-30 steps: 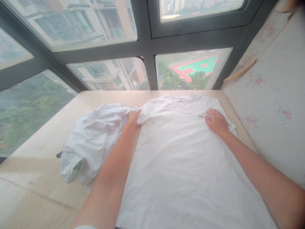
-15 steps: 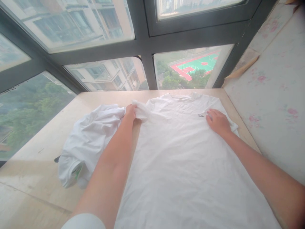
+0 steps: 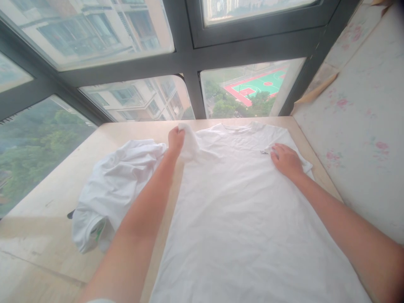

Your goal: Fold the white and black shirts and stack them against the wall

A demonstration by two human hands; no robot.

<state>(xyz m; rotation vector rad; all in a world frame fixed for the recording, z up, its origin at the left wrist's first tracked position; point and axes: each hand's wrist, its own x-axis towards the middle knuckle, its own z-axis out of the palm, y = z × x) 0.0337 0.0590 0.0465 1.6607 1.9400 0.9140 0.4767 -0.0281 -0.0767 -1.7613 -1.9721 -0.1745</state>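
Observation:
A white T-shirt [image 3: 233, 202] lies spread out, its collar toward the window and a small dark print on the chest. My left hand [image 3: 176, 141] is closed on the left sleeve and holds it raised off the surface. On the right side of the chest, beside the print, my right hand [image 3: 286, 160] rests flat on the fabric with its fingers apart from any fold. A second white garment [image 3: 116, 181] sits crumpled to the left of my left forearm, with a bit of green inside its opening.
The pale sill [image 3: 47, 198] carries both garments. Behind it stands a grey window frame [image 3: 189, 63]. A wall with floral paper [image 3: 362, 155] rises at the right, its paper peeling near the frame. A small dark object pokes out left of the crumpled garment.
My left hand has lifted the sleeve higher, toward the window. My right hand stays on the chest of the shirt. The whole view has shifted slightly.

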